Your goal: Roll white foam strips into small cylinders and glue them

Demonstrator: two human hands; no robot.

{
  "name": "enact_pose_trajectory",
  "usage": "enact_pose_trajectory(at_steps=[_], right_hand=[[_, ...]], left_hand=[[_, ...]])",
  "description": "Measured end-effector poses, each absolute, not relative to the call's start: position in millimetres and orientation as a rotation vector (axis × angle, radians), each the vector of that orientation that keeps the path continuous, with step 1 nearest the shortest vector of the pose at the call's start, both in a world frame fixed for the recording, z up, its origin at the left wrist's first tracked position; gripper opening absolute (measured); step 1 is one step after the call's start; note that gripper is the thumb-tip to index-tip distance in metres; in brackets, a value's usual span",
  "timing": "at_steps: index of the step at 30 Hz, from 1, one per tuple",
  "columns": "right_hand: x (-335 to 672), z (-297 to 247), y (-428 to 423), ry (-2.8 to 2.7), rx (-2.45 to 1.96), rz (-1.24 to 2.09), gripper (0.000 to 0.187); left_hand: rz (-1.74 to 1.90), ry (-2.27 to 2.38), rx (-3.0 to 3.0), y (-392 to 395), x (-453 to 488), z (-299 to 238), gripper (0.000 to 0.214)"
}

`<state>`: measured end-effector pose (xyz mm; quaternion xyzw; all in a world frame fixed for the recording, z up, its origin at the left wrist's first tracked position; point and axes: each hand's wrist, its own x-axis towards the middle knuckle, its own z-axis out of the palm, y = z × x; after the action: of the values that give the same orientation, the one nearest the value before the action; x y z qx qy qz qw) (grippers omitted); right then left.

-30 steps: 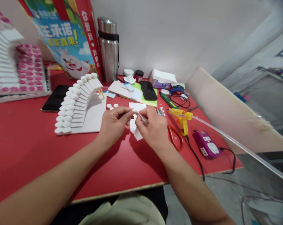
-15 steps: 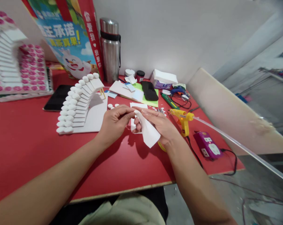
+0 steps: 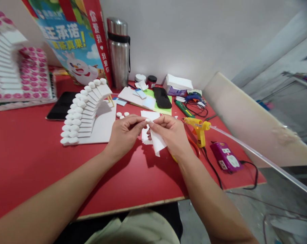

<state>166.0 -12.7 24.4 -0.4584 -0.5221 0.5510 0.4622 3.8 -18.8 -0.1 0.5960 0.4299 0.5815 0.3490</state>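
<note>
Over the red table [image 3: 36, 162], my left hand [image 3: 124, 132] pinches a small white foam disc [image 3: 147, 120] at its fingertips. My right hand [image 3: 172, 134] meets it there, fingers closed on a white foam sheet piece [image 3: 157, 142] that hangs below the thumb. More white foam pieces [image 3: 148, 115] lie flat just behind both hands. A white foam staircase model [image 3: 84, 108] edged with round discs stands to the left, and a few loose white discs [image 3: 121, 115] lie beside it.
A yellow glue gun [image 3: 198, 130] with a long glue stick stands right of my hands, by red-handled scissors [image 3: 194, 147] and a purple power strip [image 3: 224, 157]. A steel flask [image 3: 118, 51], black phone [image 3: 59, 105], pink-and-white model [image 3: 18, 74] and small tools sit further back.
My right hand went from palm-up with the foam sheet spread open to fingers curled round it, pulled closer to the left hand's fingertips. The left hand has hardly moved.
</note>
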Motion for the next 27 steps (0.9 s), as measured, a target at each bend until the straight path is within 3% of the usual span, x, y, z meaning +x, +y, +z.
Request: enact_pose_trajectory(at_steps=[3,5,11,18,27], right_hand=[[159,22,-16,-1.440,-1.211,0.915,0.023],[156,21,-18,-1.466,-1.210,0.796,0.020],[154,24,-22,-1.355,-1.114,1.044,0.019],[154,23,-24,-1.403,-1.044,0.957,0.020],[173,23,-17,-1.581,-1.023,1.129,0.022]], left_hand=[[1.534,1.147,1.561,-22,8,-1,0.012],[1.596,1.161,1.640,-23,9,-1,0.013],[1.781,1.161,2.026,-22,8,-3,0.016],[1.807,1.200,2.259,-26,8,-8,0.027],[1.505,0.958,1.576,-20,-1,9,0.007]])
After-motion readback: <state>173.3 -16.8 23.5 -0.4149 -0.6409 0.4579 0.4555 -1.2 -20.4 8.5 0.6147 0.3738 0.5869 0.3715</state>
